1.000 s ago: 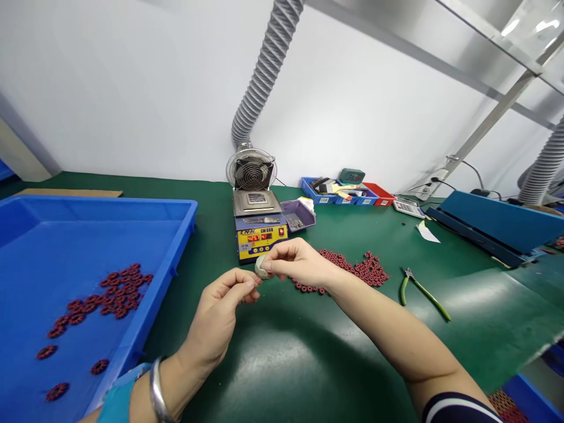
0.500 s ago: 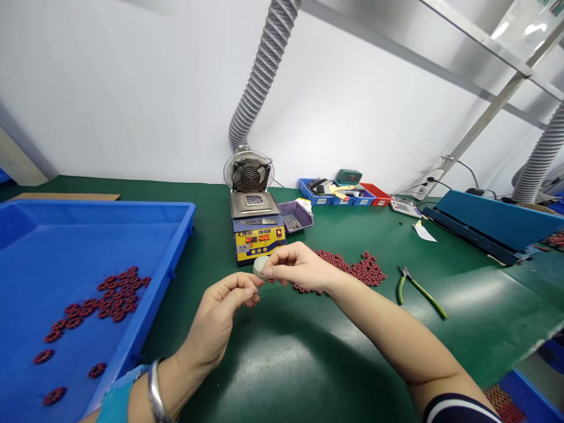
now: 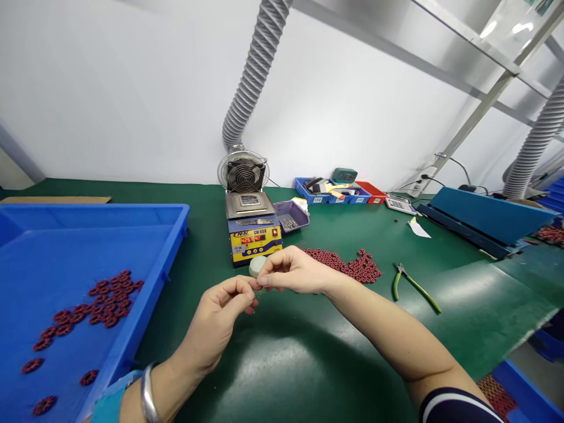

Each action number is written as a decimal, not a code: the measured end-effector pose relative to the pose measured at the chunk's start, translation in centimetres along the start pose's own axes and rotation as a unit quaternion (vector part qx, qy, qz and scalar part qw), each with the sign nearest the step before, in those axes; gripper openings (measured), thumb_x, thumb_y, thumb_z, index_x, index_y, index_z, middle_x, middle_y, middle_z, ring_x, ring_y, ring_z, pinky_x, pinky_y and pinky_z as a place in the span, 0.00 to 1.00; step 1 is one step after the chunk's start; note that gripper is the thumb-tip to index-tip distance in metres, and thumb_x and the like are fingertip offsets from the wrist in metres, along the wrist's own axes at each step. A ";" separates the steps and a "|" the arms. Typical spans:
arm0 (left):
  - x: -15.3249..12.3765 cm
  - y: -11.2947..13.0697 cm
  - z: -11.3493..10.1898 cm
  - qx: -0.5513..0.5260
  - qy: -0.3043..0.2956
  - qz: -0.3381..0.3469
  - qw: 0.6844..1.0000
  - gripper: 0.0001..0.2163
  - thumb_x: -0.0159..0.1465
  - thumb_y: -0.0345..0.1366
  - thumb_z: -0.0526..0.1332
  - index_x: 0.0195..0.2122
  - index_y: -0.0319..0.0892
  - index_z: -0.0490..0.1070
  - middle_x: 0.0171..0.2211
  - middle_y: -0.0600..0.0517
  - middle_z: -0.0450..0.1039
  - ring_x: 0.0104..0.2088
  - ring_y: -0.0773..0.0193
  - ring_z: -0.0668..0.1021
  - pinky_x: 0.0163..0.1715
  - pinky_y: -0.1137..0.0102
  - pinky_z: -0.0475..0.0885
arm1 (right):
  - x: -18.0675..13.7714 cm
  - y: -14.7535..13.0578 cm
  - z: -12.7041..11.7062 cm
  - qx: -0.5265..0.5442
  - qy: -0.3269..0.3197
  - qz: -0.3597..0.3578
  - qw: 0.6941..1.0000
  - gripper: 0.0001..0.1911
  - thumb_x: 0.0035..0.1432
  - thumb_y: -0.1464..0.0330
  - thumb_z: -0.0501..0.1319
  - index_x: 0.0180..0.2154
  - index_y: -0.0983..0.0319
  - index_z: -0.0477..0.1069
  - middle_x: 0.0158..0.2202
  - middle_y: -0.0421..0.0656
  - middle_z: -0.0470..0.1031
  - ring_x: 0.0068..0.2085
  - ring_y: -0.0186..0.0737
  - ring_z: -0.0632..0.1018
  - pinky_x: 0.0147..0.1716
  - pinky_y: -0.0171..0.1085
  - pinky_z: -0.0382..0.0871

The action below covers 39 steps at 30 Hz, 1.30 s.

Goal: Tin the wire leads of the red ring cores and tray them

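Observation:
My left hand (image 3: 224, 311) and my right hand (image 3: 293, 271) meet over the green tabletop, fingertips pinched close together. Between them is something small, with a thin strand showing just below the fingertips; its kind is too small and hidden to make out. Behind my right fingertips stands a small pale round container (image 3: 257, 265), partly covered by the hand. Dark red notched rings (image 3: 339, 263) lie in a cluster on the table beyond my right wrist. More dark red rings (image 3: 112, 299) lie in the blue tray to the left.
A yellow-and-blue solder pot (image 3: 255, 238) with a fume hose (image 3: 253, 76) stands ahead. Beside it is a purple bin (image 3: 294, 214). Green-handled cutters (image 3: 414, 288) lie at right. The large blue tray (image 3: 176, 235) fills the left side.
My right fingertips have come down and in against the left ones, away from the pale round container. The whole view has shifted slightly.

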<state>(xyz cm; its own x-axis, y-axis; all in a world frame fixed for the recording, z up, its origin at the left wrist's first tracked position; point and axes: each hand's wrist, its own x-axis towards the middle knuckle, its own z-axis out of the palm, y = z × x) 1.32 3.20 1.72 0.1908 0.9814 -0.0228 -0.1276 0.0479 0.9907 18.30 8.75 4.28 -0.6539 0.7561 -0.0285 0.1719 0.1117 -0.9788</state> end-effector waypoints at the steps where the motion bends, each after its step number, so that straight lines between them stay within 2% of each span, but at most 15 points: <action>1: 0.0 0.0 0.0 -0.001 -0.006 -0.006 1.000 0.09 0.55 0.34 0.60 0.19 0.41 0.67 0.26 0.54 0.68 0.28 0.66 0.68 0.28 0.74 0.64 | 0.0 0.0 0.0 0.002 -0.001 0.000 1.000 0.13 0.50 0.61 0.64 0.28 0.66 0.73 0.23 0.38 0.70 0.24 0.29 0.69 0.22 0.29 0.62; 6: -0.1 0.0 0.1 0.023 -0.031 -0.004 0.999 0.08 0.55 0.33 0.60 0.19 0.41 0.67 0.23 0.54 0.67 0.27 0.66 0.67 0.28 0.74 0.64 | 0.0 0.3 0.0 0.003 -0.014 -0.001 1.000 0.13 0.50 0.60 0.64 0.29 0.66 0.73 0.24 0.38 0.70 0.24 0.28 0.69 0.23 0.30 0.61; 14: 0.1 -0.1 0.0 0.015 0.005 0.005 1.000 0.09 0.54 0.35 0.61 0.18 0.40 0.67 0.26 0.52 0.70 0.27 0.66 0.69 0.28 0.74 0.65 | -0.4 0.3 -0.3 0.015 -0.018 -0.005 1.000 0.13 0.49 0.61 0.65 0.27 0.66 0.73 0.22 0.36 0.69 0.22 0.26 0.67 0.22 0.29 0.61; 18: -0.1 -0.2 -0.1 -0.039 0.018 -0.025 0.999 0.03 0.51 0.34 0.62 0.26 0.40 0.71 0.33 0.51 0.72 0.29 0.66 0.71 0.28 0.72 0.68 | -0.3 0.1 0.1 0.048 0.036 -0.001 0.998 0.12 0.49 0.62 0.65 0.26 0.65 0.72 0.22 0.37 0.70 0.22 0.26 0.68 0.21 0.29 0.61; 21: -0.2 -0.5 0.0 -0.035 0.018 -0.029 0.999 0.07 0.51 0.35 0.64 0.31 0.41 0.71 0.31 0.52 0.72 0.28 0.66 0.71 0.27 0.73 0.68 | -0.1 0.3 0.7 0.098 0.104 -0.009 0.990 0.13 0.46 0.61 0.66 0.25 0.65 0.72 0.22 0.37 0.71 0.21 0.26 0.67 0.22 0.29 0.62; 26: -0.1 -0.4 0.3 0.047 0.023 0.000 0.999 0.08 0.53 0.39 0.65 0.24 0.40 0.70 0.22 0.55 0.68 0.24 0.67 0.69 0.25 0.74 0.66 | -0.2 1.0 1.8 0.122 0.140 -0.024 0.982 0.13 0.45 0.60 0.68 0.27 0.64 0.74 0.23 0.38 0.73 0.22 0.27 0.69 0.24 0.31 0.64; 29: 0.1 -0.2 0.0 0.068 0.045 0.026 0.996 0.10 0.54 0.40 0.64 0.23 0.41 0.69 0.21 0.55 0.67 0.24 0.67 0.69 0.26 0.74 0.66 | -0.4 1.1 1.7 0.115 0.140 -0.026 0.983 0.13 0.45 0.60 0.68 0.27 0.64 0.74 0.24 0.38 0.73 0.22 0.27 0.68 0.23 0.31 0.64; 35: 0.2 -0.3 -0.3 0.055 0.081 0.020 0.995 0.09 0.54 0.40 0.64 0.23 0.41 0.68 0.22 0.55 0.68 0.26 0.67 0.69 0.28 0.75 0.66 | 0.7 0.5 -0.9 0.072 0.158 -0.025 0.984 0.12 0.46 0.62 0.67 0.26 0.65 0.73 0.22 0.38 0.72 0.21 0.26 0.67 0.23 0.30 0.64; 39: 0.0 -0.5 0.1 0.058 0.044 0.001 0.997 0.08 0.54 0.40 0.64 0.27 0.41 0.70 0.24 0.55 0.68 0.26 0.67 0.69 0.28 0.74 0.66 | 4.4 -0.9 -4.3 0.001 0.181 -0.015 0.983 0.06 0.49 0.68 0.63 0.27 0.65 0.72 0.21 0.37 0.72 0.20 0.25 0.67 0.23 0.28 0.64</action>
<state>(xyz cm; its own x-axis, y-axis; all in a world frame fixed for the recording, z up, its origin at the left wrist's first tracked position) 1.53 3.19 1.23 0.1034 0.9943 -0.0266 -0.0137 0.0281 0.9995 18.42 14.70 5.91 -0.3534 0.9325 0.0744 0.1553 0.1369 -0.9783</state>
